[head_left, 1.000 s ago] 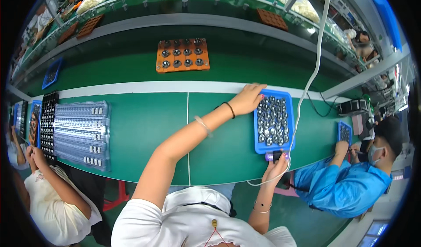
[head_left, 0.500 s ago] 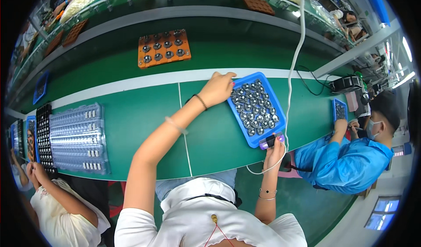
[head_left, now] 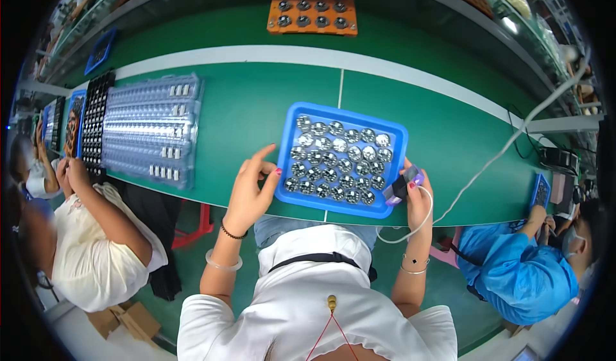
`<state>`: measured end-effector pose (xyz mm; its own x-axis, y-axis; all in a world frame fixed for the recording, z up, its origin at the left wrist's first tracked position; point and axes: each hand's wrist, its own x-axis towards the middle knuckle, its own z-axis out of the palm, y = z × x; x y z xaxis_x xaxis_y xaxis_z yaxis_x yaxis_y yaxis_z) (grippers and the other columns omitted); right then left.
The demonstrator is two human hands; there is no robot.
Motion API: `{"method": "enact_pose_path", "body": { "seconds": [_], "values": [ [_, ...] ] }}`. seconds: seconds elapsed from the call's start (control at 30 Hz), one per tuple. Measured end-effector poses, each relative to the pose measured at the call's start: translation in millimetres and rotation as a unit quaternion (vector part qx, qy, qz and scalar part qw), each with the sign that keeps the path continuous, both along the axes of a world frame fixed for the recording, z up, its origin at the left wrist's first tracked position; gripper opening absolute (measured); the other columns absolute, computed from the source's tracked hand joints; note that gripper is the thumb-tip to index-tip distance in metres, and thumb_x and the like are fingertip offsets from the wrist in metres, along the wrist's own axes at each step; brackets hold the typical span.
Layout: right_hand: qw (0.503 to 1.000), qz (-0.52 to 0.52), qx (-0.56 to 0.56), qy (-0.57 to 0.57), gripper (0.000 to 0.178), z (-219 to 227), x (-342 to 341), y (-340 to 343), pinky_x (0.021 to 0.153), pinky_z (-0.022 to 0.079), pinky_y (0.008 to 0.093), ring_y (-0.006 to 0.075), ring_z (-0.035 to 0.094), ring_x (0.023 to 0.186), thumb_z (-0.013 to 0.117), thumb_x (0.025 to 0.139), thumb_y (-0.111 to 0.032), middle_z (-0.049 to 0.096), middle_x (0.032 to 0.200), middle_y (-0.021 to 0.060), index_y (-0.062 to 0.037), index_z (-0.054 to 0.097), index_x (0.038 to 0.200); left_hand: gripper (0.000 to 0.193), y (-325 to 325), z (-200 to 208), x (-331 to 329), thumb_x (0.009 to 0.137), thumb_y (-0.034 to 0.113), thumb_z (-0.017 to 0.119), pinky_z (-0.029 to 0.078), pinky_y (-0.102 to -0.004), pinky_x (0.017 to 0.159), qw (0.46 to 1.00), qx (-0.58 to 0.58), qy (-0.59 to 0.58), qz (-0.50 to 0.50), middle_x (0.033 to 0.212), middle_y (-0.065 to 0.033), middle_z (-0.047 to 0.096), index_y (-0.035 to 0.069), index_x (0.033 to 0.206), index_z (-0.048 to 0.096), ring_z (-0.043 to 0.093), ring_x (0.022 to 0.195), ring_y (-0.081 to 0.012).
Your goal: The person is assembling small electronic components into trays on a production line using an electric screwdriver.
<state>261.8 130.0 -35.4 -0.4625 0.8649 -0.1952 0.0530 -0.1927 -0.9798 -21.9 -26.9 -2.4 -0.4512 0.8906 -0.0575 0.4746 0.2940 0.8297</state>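
Observation:
A blue tray (head_left: 343,208) lies on the green bench in front of me, turned slightly. Rows of small round shiny metal parts (head_left: 338,160) sit in it. Beside the tray's left edge is my left hand (head_left: 252,191), thumb and forefinger apart, with nothing in it. Whether its thumb touches the rim, I cannot tell. At the right edge, my right hand (head_left: 420,197) grips a small purple and black handheld device (head_left: 404,185). A white cable (head_left: 478,172) loops past this hand and runs up to the right; where it joins the device is hidden.
An orange fixture block (head_left: 312,24) with metal parts stands farther back. To the left lie clear plastic trays (head_left: 151,130) and a black rack (head_left: 97,124). Co-workers sit on both sides, one in a blue smock (head_left: 513,271) at right. A black machine (head_left: 559,160) is at far right.
The tray has been turned and now lies more squarely before me. My left hand has come from its far left corner to its left side. My right hand still holds the device. The view has shifted.

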Motion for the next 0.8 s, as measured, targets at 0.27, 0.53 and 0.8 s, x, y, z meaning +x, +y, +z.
{"method": "enact_pose_path", "body": {
  "seconds": [0.27, 0.53, 0.8],
  "values": [
    [0.996, 0.090, -0.001, -0.011, 0.058, 8.7, -43.3, -7.9, 0.093, 0.040, 0.0308, 0.0172, 0.051, 0.106, 0.059, 0.086, -0.039, 0.050, 0.130, 0.0169, 0.0056, 0.049, 0.121, 0.045, -36.4, 7.5, -24.9, 0.086, 0.006, 0.057, 0.044, -0.0268, 0.075, 0.998, -0.035, 0.011, 0.050, 0.082, -0.0058, 0.062, 0.001, 0.129, 0.045, 0.056, 0.079, -0.0145],
    [0.990, 0.068, 0.125, 0.025, 0.045, 25.9, -51.3, 14.9, 0.092, 0.039, 0.0286, 0.0177, 0.051, 0.105, 0.065, 0.085, -0.021, 0.052, 0.113, 0.0093, 0.0025, 0.050, 0.120, 0.038, 11.4, 35.7, -13.6, 0.079, 0.008, 0.064, 0.038, -0.0385, 0.092, 0.977, 0.067, 0.204, -0.017, 0.111, -0.0139, 0.053, 0.005, 0.116, 0.056, 0.048, 0.105, -0.0309],
    [0.916, 0.151, 0.361, -0.090, 0.048, 41.9, -82.6, 48.3, 0.091, 0.042, 0.0307, 0.0229, 0.055, 0.104, 0.067, 0.073, 0.004, 0.057, 0.111, 0.0121, -0.0027, 0.054, 0.119, 0.014, 92.5, 18.0, 18.2, 0.069, 0.015, 0.074, 0.037, -0.0347, 0.076, 0.944, 0.139, 0.257, -0.153, 0.086, -0.0018, 0.055, 0.009, 0.079, 0.066, 0.050, 0.089, -0.0224]
  ]
}}
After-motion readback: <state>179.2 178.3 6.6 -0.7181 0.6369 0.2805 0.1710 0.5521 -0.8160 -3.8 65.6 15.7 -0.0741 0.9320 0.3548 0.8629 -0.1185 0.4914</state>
